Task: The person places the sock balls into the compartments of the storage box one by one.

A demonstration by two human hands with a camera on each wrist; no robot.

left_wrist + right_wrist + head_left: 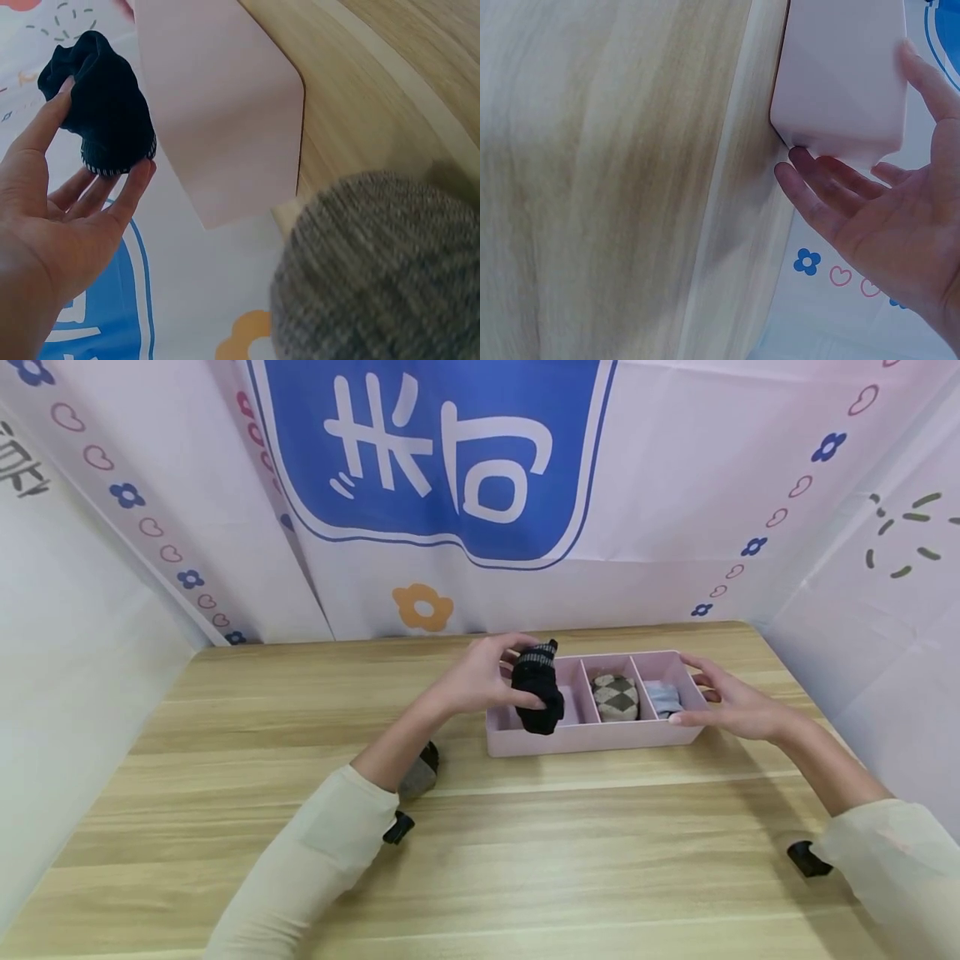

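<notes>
Right now, pinching a black bundle [537, 689] between thumb and fingers of the left hand [483, 675], raised over the left compartment of the pink box [600, 739]. Gripping the box's right end with the right hand [738, 703]: thumb at the front corner, fingers round the end wall.

Turns on bundle versus left compartment: above it in the head view, long axis roughly upright, banded end up, so crosswise to the box's left-right length. Left hand nearer to that compartment; right hand well apart, at the opposite end.

Further out: argyle bundle [617, 697] in the middle compartment, pale blue cloth [663, 698] in the right one. On the desk [525, 860], left of the box, grey bundle [420, 774] beside the left forearm. Behind, hanging sheet with a blue panel [408, 510].

Cannot tell exact gap from black bundle to box rim. Can see only part of the left compartment's floor. Grey bundle partly cut off by the forearm; likely the blurred knit mass in the left wrist view. Cannot make out the pale blue cloth's full shape.
</notes>
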